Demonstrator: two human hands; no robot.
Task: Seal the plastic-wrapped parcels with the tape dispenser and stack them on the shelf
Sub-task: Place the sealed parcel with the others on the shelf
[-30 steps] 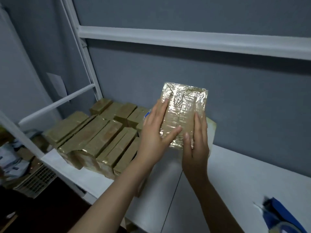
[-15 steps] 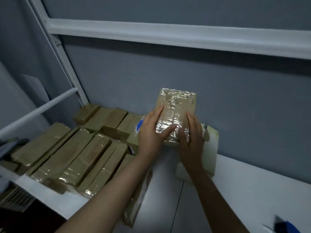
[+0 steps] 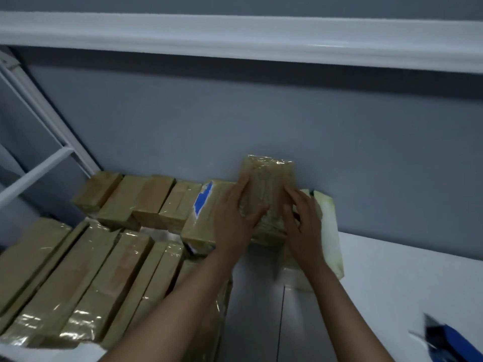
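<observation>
Clasped between both hands: a parcel (image 3: 266, 184), brown under shiny clear wrap, upright and leaning back against the grey wall (image 3: 366, 152) at the rear of the shelf (image 3: 392, 283). Lower end partly hidden by the hands, so cannot tell whether set down or on what. Left hand (image 3: 232, 220) on the parcel's left edge, fingers (image 3: 241, 189) pressed together along the side, thumb laid across the front. Right hand (image 3: 304, 226) on the right edge, fingers (image 3: 292, 197) spread, tips curled onto the wrap.

Touching the parcel on the left, a back row (image 3: 146, 199) of similar brown parcels along the wall, the nearest with a torn blue patch (image 3: 202, 202). In front of that, a front row (image 3: 78, 270) of longer parcels lying side by side, glossy with tape. Just right of the right hand, a pale pack (image 3: 329, 231) with yellowed edges, tilted against the wall.

At the lower right corner, a blue thing (image 3: 449, 340), blurred and cut off by the edge. Overhead, a white beam (image 3: 235, 35); at far left, a white upright (image 3: 39, 113) of the frame.
</observation>
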